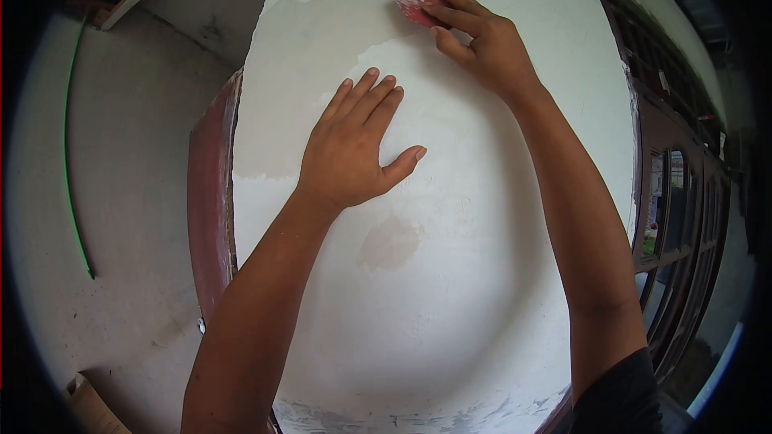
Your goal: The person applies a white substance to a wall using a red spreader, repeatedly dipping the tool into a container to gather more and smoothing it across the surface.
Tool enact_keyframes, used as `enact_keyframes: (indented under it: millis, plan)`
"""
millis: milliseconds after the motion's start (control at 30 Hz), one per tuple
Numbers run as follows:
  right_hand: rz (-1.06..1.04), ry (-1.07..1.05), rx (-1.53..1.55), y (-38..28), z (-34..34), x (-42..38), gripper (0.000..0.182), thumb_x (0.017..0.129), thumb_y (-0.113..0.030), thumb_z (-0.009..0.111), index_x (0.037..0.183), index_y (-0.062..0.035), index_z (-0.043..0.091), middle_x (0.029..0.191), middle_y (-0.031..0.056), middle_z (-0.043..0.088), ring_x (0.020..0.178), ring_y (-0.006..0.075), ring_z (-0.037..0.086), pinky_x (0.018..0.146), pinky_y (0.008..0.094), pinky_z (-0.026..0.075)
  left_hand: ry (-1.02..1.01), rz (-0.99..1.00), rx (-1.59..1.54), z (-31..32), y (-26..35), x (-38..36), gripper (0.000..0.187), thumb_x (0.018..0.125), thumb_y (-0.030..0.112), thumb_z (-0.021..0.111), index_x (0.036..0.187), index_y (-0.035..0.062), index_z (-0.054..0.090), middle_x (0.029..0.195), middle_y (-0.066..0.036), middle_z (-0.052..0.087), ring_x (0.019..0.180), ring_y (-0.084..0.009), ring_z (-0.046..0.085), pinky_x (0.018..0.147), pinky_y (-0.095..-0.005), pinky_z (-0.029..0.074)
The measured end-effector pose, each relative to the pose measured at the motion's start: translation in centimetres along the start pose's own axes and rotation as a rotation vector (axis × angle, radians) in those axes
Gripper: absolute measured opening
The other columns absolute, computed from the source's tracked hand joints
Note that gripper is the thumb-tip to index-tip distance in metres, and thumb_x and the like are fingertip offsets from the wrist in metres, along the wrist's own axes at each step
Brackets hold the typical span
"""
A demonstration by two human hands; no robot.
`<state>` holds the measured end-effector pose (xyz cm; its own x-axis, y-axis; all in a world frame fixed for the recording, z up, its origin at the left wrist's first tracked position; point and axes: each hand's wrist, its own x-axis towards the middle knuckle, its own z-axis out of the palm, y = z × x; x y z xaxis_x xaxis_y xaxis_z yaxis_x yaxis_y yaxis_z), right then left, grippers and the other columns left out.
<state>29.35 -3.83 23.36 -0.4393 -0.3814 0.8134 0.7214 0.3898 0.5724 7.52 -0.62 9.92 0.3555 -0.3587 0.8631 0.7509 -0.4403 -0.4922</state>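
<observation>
A white wall panel (482,217) fills the middle of the view, with a large greyish patch (281,112) on its upper left and a smaller grey spot (390,243) lower down. My left hand (350,141) is against it, palm down, fingers stretched and thumb apart, holding nothing. Higher up and to the right, my right hand (482,40) grips a red piece of sandpaper (418,4) smeared with white, between fingers and thumb. The sandpaper is at the upper right edge of the greyish patch. Its underside is hidden.
Left of the panel stands a dark red wooden board (211,201). A thin green strip (66,145) hangs on the grey wall (145,193) behind. Dark wooden window frames (675,217) run along the right. A cardboard-like piece (92,406) shows at lower left.
</observation>
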Motion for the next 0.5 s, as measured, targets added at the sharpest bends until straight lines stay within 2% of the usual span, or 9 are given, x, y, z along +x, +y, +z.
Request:
enact_keyframes:
  millis: [167,233,267,400,500]
  plan:
    - [-0.057,-0.089,0.016,-1.4,1.3,0.6,0.037,0.093,-0.022,0.07,0.13,-0.0155,0.073,0.146,0.0136,0.061,0.14,0.0284,0.054,0.111,0.0393,0.049,-0.001,0.009,0.003,0.0,-0.1,0.0,0.063,0.089,0.036,0.075,0.137,-0.0014,0.059,0.146,-0.016,0.058,0.146,-0.0349,0.045,0.123,-0.0509,0.032]
    - [-0.021,-0.195,-0.026,-1.2,1.1,-0.8,0.038,0.093,-0.022,0.07,0.13,-0.0153,0.073,0.146,0.0142,0.06,0.14,0.0279,0.054,0.11,0.0391,0.05,0.0,0.009,0.002,0.0,-0.1,-0.1,0.064,0.089,0.036,0.075,0.138,-0.0015,0.059,0.146,-0.016,0.058,0.145,-0.035,0.045,0.123,-0.0509,0.032]
    - [-0.09,-0.11,-0.062,-0.4,1.1,-1.9,0.037,0.092,-0.027,0.069,0.126,-0.0129,0.075,0.142,0.0157,0.063,0.127,0.0321,0.063,0.106,0.0405,0.053,0.003,0.008,0.001,0.1,-0.1,0.0,0.064,0.089,0.036,0.075,0.138,-0.0015,0.059,0.146,-0.016,0.058,0.145,-0.0351,0.045,0.123,-0.051,0.032]
    - [-0.024,-0.033,0.028,0.2,-1.2,-4.2,0.04,0.09,-0.023,0.072,0.129,-0.0147,0.073,0.144,0.0155,0.062,0.136,0.0306,0.057,0.11,0.0394,0.05,0.015,0.0,-0.004,0.1,-0.1,-0.1,0.064,0.089,0.037,0.075,0.138,-0.0017,0.059,0.146,-0.016,0.058,0.145,-0.0356,0.046,0.123,-0.051,0.033]
    - [-0.051,0.002,-0.009,0.3,-0.7,-3.2,0.04,0.09,-0.024,0.07,0.129,-0.0142,0.073,0.144,0.015,0.062,0.135,0.0305,0.058,0.109,0.0397,0.051,0.017,0.003,-0.016,0.2,0.0,0.0,0.064,0.089,0.037,0.075,0.138,-0.0017,0.059,0.147,-0.016,0.057,0.144,-0.036,0.046,0.123,-0.0511,0.033]
